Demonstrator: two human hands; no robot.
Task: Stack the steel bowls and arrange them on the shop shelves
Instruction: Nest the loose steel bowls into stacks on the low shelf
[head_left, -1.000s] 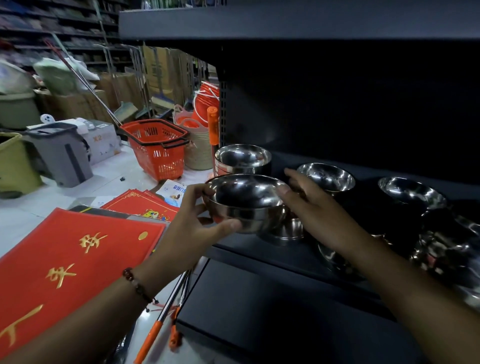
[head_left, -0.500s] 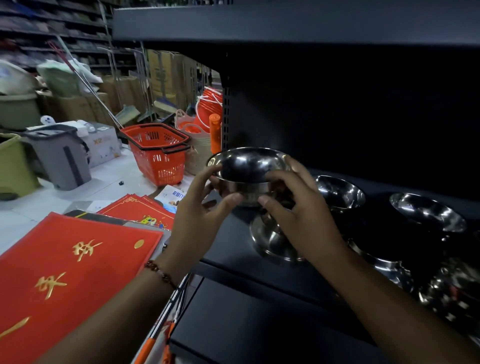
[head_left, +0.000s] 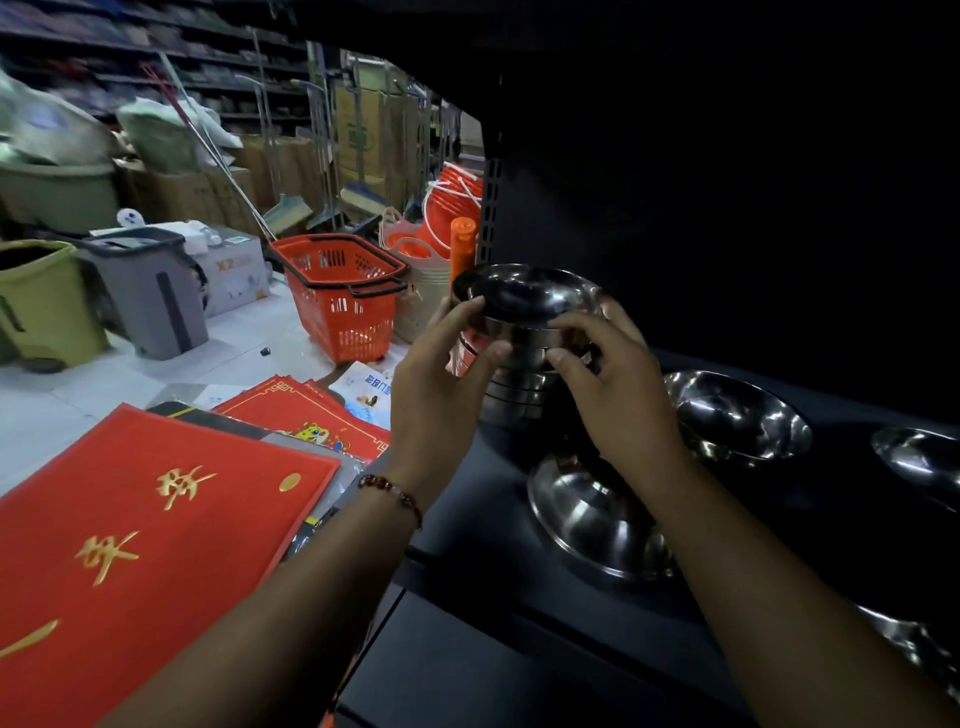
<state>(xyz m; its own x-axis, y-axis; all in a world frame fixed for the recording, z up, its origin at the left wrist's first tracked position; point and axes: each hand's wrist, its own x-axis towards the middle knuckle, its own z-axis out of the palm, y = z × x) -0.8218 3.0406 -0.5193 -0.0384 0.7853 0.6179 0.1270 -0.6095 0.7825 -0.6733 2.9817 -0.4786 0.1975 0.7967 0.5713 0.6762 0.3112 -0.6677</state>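
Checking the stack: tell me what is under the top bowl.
Under the top bowl sits a stack of nested steel bowls on the shelf. Both hands cover part of it; the count is unclear.

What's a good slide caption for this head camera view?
Both hands, left and right, seat a steel bowl on the stack of bowls on the shelf.

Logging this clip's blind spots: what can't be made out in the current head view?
- Stack of steel bowls: count unclear; left hand and right hand cover its sides.
- Shelf back: lost in darkness.
- Bowls at right: cut off by the frame edge.
- Far aisle shelving: blurred.
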